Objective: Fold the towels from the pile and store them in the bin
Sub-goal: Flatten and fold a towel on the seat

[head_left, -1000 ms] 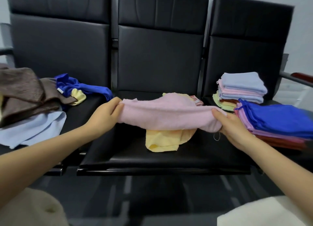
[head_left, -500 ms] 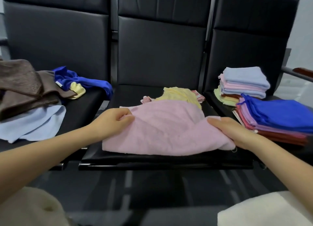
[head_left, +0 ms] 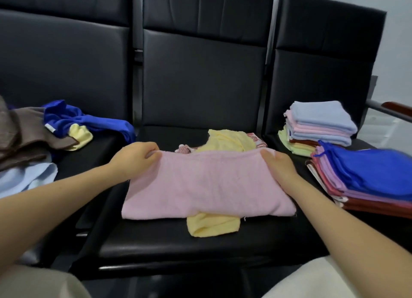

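Observation:
A pink towel [head_left: 207,186] lies spread on the middle black seat [head_left: 200,244]. My left hand [head_left: 136,156] pinches its far left corner and my right hand [head_left: 278,164] grips its far right corner. A yellow towel [head_left: 211,226] lies under it, sticking out at the front and behind. An unfolded pile sits on the left seat: brown towels [head_left: 20,137], a blue one [head_left: 89,121] and a light blue one [head_left: 26,179]. No bin is in view.
On the right seat stand a folded stack topped by a light blue towel [head_left: 321,121] and a flatter stack topped by a blue cloth [head_left: 376,175]. A small patterned cloth [head_left: 258,140] lies behind the yellow towel. An armrest [head_left: 396,112] is at far right.
The pink towel was held up stretched between both hands, then came down onto the seat. My hands now hold its far edge farther back, and the yellow towel shows at the front.

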Demonstrator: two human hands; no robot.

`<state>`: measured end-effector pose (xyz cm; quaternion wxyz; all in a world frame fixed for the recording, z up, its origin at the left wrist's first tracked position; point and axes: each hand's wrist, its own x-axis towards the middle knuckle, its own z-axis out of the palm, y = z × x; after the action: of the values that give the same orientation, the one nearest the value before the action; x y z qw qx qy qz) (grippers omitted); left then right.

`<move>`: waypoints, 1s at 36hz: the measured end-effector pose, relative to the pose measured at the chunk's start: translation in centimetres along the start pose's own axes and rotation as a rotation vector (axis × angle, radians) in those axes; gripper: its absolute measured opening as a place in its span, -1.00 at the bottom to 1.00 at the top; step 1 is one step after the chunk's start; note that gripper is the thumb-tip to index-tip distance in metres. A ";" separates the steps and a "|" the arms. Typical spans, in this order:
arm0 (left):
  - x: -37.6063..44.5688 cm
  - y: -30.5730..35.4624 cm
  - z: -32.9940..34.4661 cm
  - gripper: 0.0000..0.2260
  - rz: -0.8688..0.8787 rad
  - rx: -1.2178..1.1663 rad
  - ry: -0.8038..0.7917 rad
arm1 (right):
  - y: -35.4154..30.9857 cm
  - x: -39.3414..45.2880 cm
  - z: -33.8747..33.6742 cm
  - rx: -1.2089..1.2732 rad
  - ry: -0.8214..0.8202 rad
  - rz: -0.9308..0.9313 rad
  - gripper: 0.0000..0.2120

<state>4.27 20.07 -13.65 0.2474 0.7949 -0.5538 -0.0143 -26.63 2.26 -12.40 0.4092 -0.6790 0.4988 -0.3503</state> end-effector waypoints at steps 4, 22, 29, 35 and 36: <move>1.4 -0.2 0.8 -0.83 -0.049 -0.011 0.053 | 0.1 1.6 1.0 -0.008 0.067 -0.039 -0.75; 2.4 -2.3 2.0 -0.80 -0.201 0.101 -0.038 | 1.4 2.8 1.1 -0.306 -0.037 0.095 -0.55; 1.1 -2.1 0.8 -0.52 -0.359 -0.045 -0.081 | -0.1 1.4 -0.1 -0.267 -0.115 0.335 -0.19; -1.2 -0.9 1.1 -0.58 -0.300 -0.059 -0.054 | 0.4 -0.3 -1.2 -0.147 -0.128 0.294 -0.48; -1.7 -0.6 1.2 -0.58 -0.286 -0.052 -0.055 | 0.4 -0.7 -1.3 -0.124 -0.147 0.272 -0.51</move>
<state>3.82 21.25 -15.42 0.2480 0.8585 -0.4407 -0.0852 -28.11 2.61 -12.30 0.4455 -0.6530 0.5755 -0.2096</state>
